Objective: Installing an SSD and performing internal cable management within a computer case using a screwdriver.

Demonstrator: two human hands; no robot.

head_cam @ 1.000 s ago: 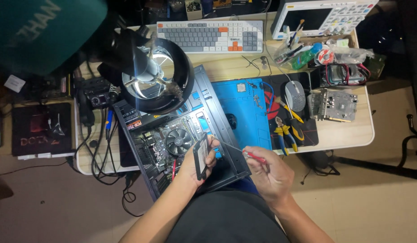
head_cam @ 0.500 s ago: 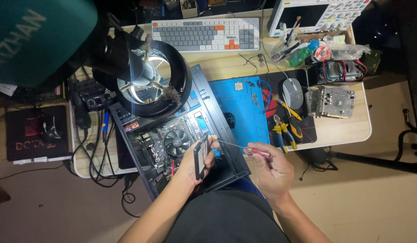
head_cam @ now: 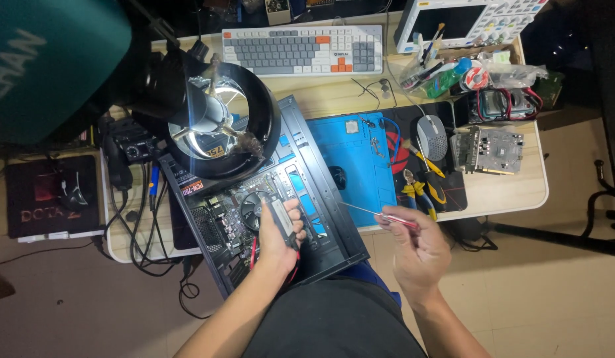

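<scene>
Slightly lifted now, the right hand has drawn its slim red-handled screwdriver a little away from the case, where a moment ago the tip sat closer to the part in the other hand. Its fingers pinch the red handle, and the thin metal shaft points left and upward over the edge of the blue work mat. The left hand stays closed around a small flat black rectangular component, held upright just above the open black computer case. Beside it, inside the case, sits a round black cooling fan on the board.

Above the case a big black ring lamp with a shiny reflector leans over the wooden worktop. Yellow-and-blue handled pliers and a grey computer mouse lie right of the mat. Further back rests a grey and white keyboard with orange keys.
</scene>
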